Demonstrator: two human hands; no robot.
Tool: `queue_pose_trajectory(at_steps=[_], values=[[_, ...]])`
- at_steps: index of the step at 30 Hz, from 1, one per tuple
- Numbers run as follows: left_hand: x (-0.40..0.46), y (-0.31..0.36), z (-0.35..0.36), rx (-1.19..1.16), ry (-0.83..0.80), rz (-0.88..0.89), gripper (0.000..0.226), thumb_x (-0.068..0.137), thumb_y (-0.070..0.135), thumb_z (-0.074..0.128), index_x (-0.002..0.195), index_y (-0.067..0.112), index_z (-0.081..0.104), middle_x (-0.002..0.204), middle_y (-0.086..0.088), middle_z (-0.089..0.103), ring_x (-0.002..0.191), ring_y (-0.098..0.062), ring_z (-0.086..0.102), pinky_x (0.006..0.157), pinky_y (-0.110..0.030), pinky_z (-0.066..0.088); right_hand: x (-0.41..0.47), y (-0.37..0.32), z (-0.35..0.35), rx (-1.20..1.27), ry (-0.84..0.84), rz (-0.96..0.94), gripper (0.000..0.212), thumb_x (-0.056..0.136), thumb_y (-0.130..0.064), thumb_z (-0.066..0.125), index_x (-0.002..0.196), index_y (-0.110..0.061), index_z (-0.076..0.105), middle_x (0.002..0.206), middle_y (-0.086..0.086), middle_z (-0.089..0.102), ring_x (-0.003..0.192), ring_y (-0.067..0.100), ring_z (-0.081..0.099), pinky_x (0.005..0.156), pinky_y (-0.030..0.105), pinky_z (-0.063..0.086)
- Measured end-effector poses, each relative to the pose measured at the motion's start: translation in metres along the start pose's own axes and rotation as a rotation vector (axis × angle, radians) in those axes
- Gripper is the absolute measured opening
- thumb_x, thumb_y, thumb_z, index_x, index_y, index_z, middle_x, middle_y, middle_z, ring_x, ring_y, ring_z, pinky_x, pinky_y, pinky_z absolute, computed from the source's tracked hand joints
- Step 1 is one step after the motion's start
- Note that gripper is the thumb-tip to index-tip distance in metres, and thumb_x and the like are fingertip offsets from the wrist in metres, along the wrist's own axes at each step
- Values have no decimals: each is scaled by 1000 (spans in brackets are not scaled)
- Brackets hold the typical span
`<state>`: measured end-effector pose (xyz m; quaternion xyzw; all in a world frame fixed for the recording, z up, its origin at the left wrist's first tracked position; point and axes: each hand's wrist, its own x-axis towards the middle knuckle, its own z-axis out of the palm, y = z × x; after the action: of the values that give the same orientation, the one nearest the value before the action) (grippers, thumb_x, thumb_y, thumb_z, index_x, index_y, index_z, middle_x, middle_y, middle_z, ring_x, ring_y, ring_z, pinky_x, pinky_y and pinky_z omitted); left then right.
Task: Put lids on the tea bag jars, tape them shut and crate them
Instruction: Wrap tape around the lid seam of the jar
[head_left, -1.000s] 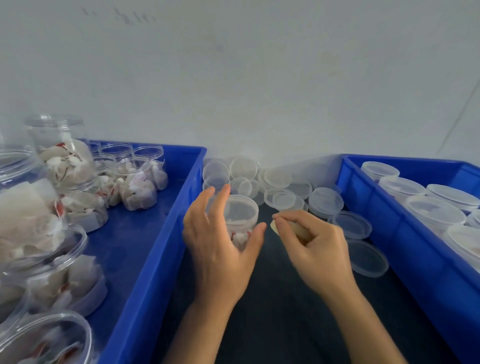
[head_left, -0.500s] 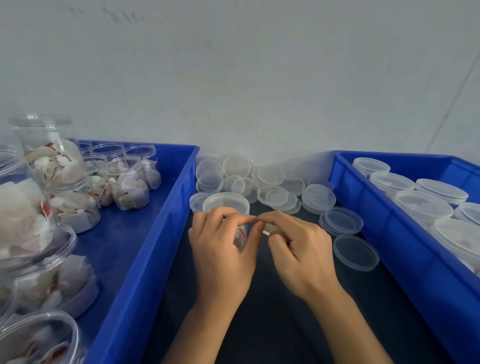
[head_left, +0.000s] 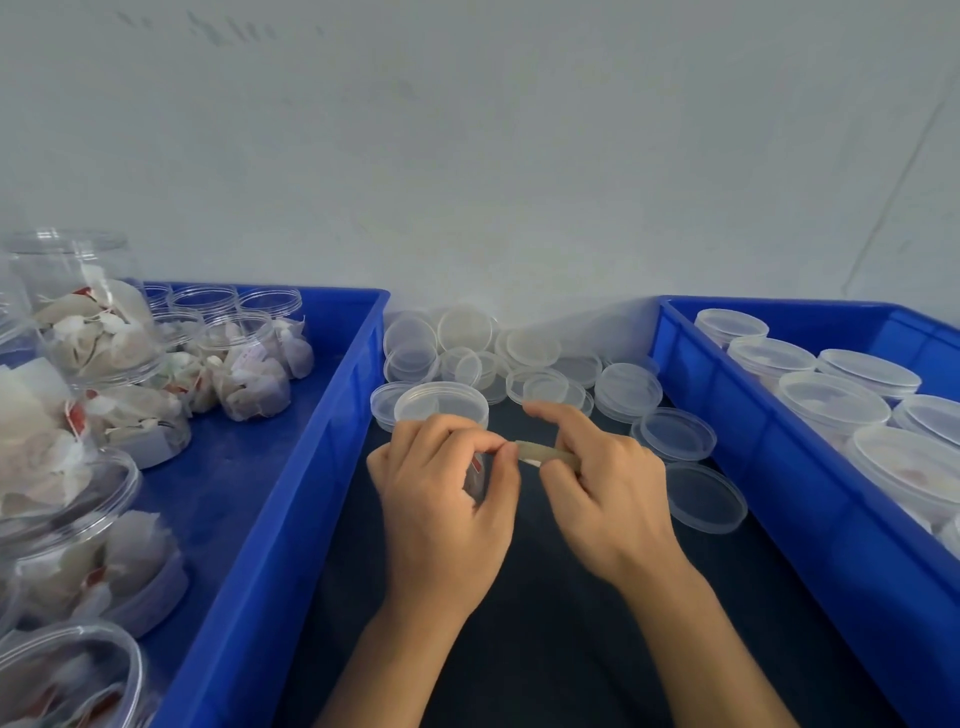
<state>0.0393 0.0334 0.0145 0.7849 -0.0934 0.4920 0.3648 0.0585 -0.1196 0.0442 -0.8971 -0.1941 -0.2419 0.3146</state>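
A clear jar of tea bags with its lid (head_left: 441, 401) on stands on the dark surface between two blue crates. My left hand (head_left: 441, 499) wraps around the jar's front and pinches the free end of a tape strip against it. My right hand (head_left: 597, 483) grips a small roll of tan tape (head_left: 545, 453) just right of the jar, with a short strip running to my left fingertips. Most of the jar's body is hidden behind my left hand.
The left blue crate (head_left: 291, 467) holds several open jars of tea bags (head_left: 249, 374). The right blue crate (head_left: 779, 457) holds several lidded jars (head_left: 831, 402). Loose clear lids (head_left: 519, 353) lie piled against the wall, and two more (head_left: 704, 499) lie beside the right crate.
My left hand slid down from the lid to the jar's side. My hands met at the jar, then my right hand drew the tape roll a little to the right.
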Motion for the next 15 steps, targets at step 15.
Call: queue_pose_trajectory(at_steps=[15], values=[[7, 5, -4, 116, -32, -75, 24, 96, 41, 61, 86, 22, 73, 101, 8, 57, 95, -12, 43, 79, -30, 27, -4, 3, 2, 214, 122, -145, 45, 85, -13, 41, 124, -19, 63, 64, -11, 50, 56, 18, 52, 53, 33, 41]])
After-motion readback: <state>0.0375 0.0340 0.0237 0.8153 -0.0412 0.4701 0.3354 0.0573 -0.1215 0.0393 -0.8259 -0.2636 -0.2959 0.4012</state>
